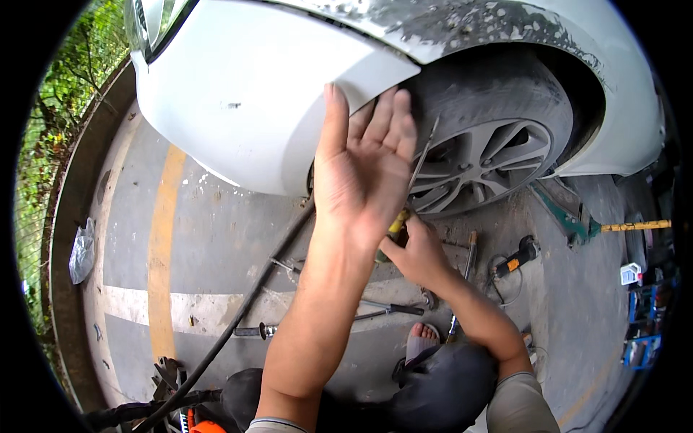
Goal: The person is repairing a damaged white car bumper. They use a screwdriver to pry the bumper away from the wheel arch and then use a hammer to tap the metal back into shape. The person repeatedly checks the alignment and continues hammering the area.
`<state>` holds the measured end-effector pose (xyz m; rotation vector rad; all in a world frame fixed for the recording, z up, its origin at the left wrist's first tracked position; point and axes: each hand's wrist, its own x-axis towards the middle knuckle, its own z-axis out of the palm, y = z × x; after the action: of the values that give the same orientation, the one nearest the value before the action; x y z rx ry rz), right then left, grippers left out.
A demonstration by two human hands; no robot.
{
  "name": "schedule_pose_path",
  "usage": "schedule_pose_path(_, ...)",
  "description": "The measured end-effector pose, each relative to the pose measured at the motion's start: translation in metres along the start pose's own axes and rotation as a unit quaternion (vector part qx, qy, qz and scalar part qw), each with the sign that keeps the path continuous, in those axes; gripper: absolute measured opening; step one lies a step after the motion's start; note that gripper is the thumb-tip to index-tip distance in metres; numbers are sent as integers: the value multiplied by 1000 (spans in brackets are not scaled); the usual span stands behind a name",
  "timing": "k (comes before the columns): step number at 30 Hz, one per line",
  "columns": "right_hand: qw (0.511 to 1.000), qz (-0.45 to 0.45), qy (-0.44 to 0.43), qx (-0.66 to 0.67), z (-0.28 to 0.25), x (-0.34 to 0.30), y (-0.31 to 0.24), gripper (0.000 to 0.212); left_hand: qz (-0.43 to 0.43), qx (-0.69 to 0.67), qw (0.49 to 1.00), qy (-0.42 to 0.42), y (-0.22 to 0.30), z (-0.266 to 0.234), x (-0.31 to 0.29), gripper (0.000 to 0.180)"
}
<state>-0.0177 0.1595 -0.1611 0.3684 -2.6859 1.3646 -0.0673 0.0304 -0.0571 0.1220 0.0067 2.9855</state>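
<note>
The left hand [364, 173] is blurred at the fingertips. The right hand [423, 249] hides part of the screwdriver [424, 154]. The top edge cuts off the car [245, 86]; the lower edge, an orange thing [208, 426], too little shown to identify.

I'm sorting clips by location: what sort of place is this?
Likely a parking area used as a workspace: a white car, a yellow floor stripe and a black-and-orange tool.
</note>
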Motion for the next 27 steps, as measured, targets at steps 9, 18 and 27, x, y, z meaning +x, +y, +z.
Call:
schedule_pose_path(9, 994, -96, 6, -42, 11, 35, -19, 37, -4, 78, 995, 60, 7, 3, -10, 58)
schedule_pose_path(18, 995, -81, -34, -55, 16, 41, -35, 43, -6, 109, 993, 45, 10, 4, -12, 60)
schedule_pose_path(27, 993, -106, 21, -55, 12, 32, -35, 34, -19, 49, 999, 6, 12, 1, -12, 64)
